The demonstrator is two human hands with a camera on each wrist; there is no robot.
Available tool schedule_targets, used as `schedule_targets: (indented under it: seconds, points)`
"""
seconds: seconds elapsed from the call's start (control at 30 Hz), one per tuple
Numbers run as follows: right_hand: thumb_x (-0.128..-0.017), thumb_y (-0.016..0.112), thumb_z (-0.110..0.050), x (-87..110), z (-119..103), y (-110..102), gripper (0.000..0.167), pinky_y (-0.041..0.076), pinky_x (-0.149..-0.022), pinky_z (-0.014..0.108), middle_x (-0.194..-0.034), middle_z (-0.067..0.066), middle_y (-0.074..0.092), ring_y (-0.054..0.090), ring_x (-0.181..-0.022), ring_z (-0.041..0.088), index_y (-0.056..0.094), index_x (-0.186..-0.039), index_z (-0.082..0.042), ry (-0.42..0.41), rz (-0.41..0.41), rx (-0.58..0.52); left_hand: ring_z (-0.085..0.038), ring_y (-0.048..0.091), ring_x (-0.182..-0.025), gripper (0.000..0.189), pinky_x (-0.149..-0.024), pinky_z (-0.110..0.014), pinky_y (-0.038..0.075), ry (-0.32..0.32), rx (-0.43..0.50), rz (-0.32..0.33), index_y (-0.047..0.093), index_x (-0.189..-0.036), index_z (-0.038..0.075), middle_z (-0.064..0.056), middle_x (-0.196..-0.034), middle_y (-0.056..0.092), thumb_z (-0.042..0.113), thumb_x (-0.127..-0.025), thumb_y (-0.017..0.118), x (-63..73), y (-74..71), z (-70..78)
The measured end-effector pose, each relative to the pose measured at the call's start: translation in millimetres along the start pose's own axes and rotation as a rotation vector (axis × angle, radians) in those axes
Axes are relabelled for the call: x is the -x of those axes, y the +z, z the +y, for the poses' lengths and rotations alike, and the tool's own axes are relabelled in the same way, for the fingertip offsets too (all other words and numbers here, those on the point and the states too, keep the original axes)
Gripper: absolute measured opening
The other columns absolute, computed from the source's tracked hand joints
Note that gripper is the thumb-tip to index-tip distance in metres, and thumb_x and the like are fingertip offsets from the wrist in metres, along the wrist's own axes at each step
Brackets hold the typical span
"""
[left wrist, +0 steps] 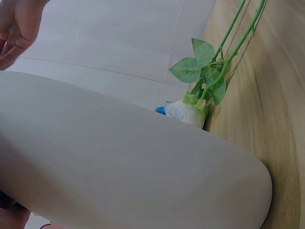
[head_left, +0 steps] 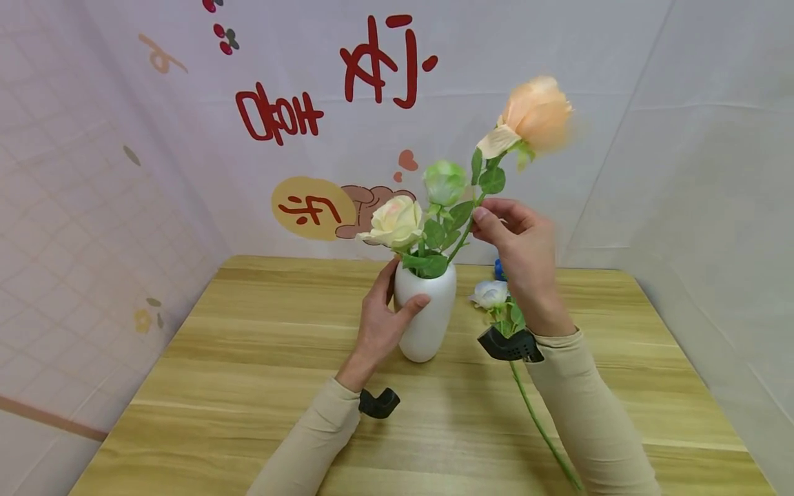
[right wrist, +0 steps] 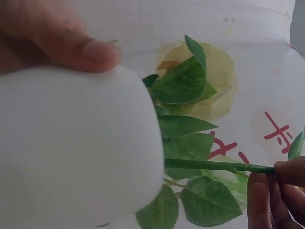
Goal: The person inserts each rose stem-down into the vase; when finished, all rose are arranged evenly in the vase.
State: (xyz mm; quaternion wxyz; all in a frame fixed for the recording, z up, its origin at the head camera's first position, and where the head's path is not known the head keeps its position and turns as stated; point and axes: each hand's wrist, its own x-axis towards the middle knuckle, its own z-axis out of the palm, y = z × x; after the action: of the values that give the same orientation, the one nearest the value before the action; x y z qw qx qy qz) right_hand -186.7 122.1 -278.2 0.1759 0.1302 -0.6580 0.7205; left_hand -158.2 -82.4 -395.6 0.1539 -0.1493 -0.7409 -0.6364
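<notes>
The peach flower [head_left: 535, 117] leans above and right of the white vase [head_left: 428, 331], its stem [head_left: 462, 240] running down to it. The right hand [head_left: 524, 244] pinches that stem; the left hand [head_left: 382, 322] grips the vase. Seating the stem seems in hand; the next move likely calls for easing it down beside the cream rose [head_left: 397, 222] and green bloom [head_left: 444, 182]. Right of the vase, a white flower [head_left: 491, 294] lies on the surface [head_left: 260, 358].

On the surface [head_left: 260, 344] mid-frame, vase [head_left: 431, 324] with two flowers [head_left: 397, 224] in it; upper right, third flower [head_left: 540, 114]; right of vase, lying flower [head_left: 490, 294]; behind, wall [head_left: 527, 41].
</notes>
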Motion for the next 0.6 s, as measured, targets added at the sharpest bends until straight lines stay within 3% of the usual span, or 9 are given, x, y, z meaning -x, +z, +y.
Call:
schedule_targets:
  seconds: [0.33, 0.6]
  points:
    - [-0.097, 0.076, -0.021, 16.3, 25, 8, 0.028, 0.061, -0.085, 0.032, -0.094, 0.007, 0.074, 0.073, -0.085, 0.021, 0.071, -0.113, 0.002, 0.123, -0.077, 0.068, -0.029, 0.046, -0.143, 0.113, -0.118, -0.048, 0.038, -0.026, -0.004, -0.002, 0.037, -0.158, 0.001, -0.02, -0.157, 0.045, 0.079, -0.08, 0.066, 2.8, -0.9, -0.6]
    - [-0.097, 0.076, -0.027, 25.6, 38, 10, 0.032, 0.058, -0.09, 0.033, -0.101, 0.007, 0.072, 0.069, -0.094, 0.024, 0.072, -0.116, -0.001, 0.181, -0.072, 0.127, -0.029, 0.047, -0.143, 0.11, -0.117, -0.048, 0.038, -0.01, 0.003, 0.004, 0.038, -0.158, 0.002, -0.019, -0.156, 0.045, 0.077, -0.082, 0.067, 1.4, 0.1, -1.6]
